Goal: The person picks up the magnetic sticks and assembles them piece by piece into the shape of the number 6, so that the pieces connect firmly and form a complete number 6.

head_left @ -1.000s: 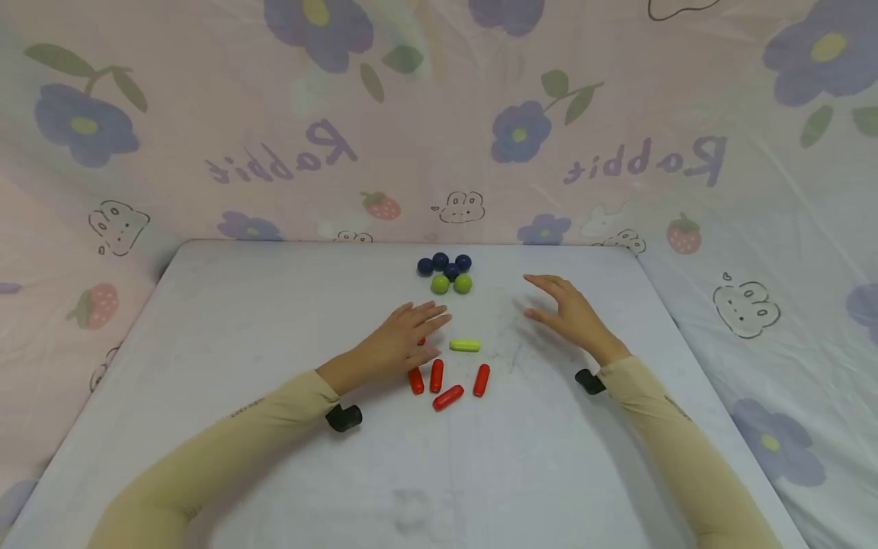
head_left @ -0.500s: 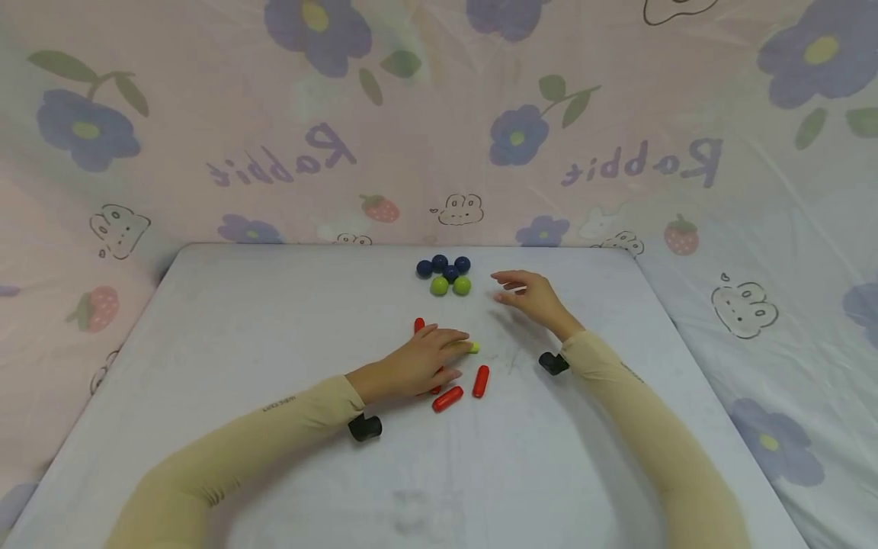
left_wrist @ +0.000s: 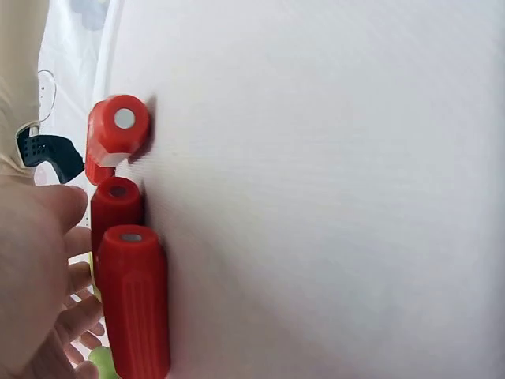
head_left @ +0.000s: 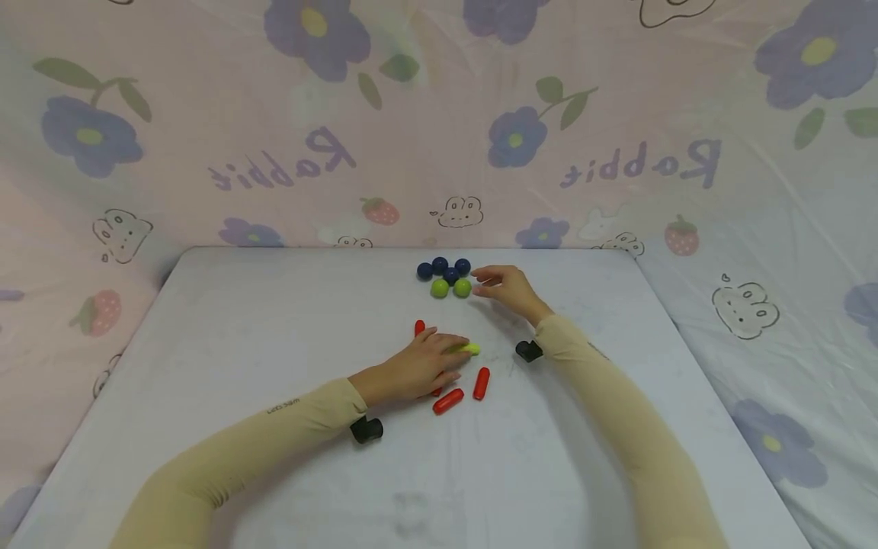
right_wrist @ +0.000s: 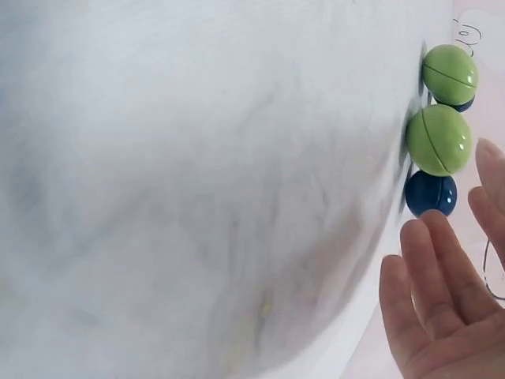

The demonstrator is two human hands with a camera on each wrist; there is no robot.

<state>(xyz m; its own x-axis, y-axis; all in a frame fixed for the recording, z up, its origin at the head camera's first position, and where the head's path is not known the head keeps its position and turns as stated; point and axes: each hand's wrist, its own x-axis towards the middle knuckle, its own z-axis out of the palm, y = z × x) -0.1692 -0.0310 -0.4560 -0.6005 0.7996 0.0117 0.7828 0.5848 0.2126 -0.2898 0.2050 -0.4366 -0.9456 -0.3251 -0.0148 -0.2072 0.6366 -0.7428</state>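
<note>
My left hand (head_left: 411, 366) lies low over several short red sticks and one yellow-green stick (head_left: 473, 348), its fingers partly covering the yellow-green one. Thumb and fingers are apart; whether they touch that stick cannot be told. Up close in the left wrist view, red sticks (left_wrist: 136, 308) with silvery discs in their ends lie beside the fingers. My right hand (head_left: 511, 290) reaches in from the right with loosely bent fingers, just beside a green ball (head_left: 463, 287) and the dark blue balls (head_left: 451, 276). In the right wrist view a gap shows between the fingers and the seamed green ball (right_wrist: 439, 140).
Two red sticks lie uncovered, one slanted (head_left: 449, 401) and one more upright (head_left: 482, 383). Another red stick (head_left: 420, 328) shows beyond the left hand. The white table (head_left: 274, 305) ends at a flower-printed curtain (head_left: 425, 114) behind the balls.
My left hand has moved right and slightly nearer, now over the yellow-green stick. My right hand has moved left to beside the balls. Sticks and balls stay where they were.
</note>
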